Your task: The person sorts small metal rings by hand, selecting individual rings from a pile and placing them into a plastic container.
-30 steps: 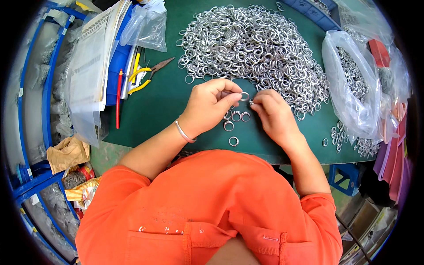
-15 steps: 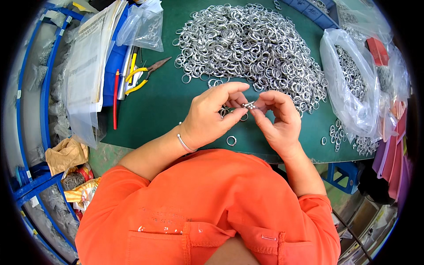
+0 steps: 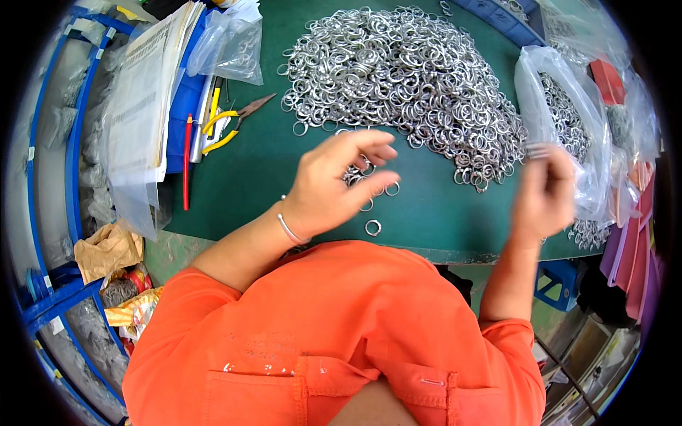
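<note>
A large heap of silver rings [image 3: 398, 71] lies on the green table. My left hand [image 3: 341, 170] hovers in front of the heap, thumb and fingers apart, nothing gripped at their tips. Several rings [image 3: 356, 173] show between its thumb and fingers; whether they lie on the table or touch the palm I cannot tell. A single ring [image 3: 373, 227] rests near the table edge by that hand. My right hand [image 3: 545, 188], smeared by motion, is beside the clear plastic bag, its fingers closed on a silver ring [image 3: 538, 150] at their tips.
A clear plastic bag [image 3: 529, 82] of rings stands at the right. Yellow-handled pliers [image 3: 226, 131] and a red pen [image 3: 187, 163] lie at the left, beside a blue tray with papers [image 3: 145, 78]. A blue bin [image 3: 508, 21] is at the far right, a blue stool [image 3: 558, 284] below.
My right hand has left my left hand and swung right toward the plastic bag with a ring. My left hand stays nearly in place, its fingertips now parted from the ring they pinched.
</note>
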Tool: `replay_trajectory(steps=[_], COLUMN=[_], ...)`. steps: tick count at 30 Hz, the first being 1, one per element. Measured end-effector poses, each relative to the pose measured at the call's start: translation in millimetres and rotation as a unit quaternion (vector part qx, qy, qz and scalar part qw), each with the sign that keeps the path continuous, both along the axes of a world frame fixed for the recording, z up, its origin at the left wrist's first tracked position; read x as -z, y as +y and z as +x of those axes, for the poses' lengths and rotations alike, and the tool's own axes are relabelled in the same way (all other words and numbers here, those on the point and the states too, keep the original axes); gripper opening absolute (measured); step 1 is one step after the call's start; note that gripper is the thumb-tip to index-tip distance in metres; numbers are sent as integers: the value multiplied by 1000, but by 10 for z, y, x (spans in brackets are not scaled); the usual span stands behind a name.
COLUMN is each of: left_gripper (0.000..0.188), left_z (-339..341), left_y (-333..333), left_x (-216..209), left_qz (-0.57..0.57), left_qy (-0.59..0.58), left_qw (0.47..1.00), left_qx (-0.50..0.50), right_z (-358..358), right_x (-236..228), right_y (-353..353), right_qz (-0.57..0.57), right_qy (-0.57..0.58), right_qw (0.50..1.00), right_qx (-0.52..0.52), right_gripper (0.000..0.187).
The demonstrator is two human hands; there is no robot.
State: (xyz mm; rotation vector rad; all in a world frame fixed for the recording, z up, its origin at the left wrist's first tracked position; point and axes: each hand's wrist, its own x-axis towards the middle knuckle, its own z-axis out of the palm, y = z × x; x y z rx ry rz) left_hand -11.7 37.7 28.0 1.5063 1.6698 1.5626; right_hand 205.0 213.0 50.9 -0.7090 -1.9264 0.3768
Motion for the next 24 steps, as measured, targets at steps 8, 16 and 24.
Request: replay_trajectory(steps=[8, 16, 24], left_gripper=[18, 19, 13], left_z=[-205, -118, 15], left_y=[-24, 11, -52], left_x=[86, 122, 30], left_qz=[-82, -106, -181], left_qy=[215, 246, -191], left_qw=[973, 963, 965], left_qx=[-13, -2, 5], right_z=[192, -527, -451], right_x=[-95, 328, 340], right_y=[210, -702, -658], right_qz=[-33, -167, -613], right_qy=[-160, -236, -10], right_qw=[982, 917, 729], right_qx=[91, -276, -303], right_gripper=[26, 16, 20])
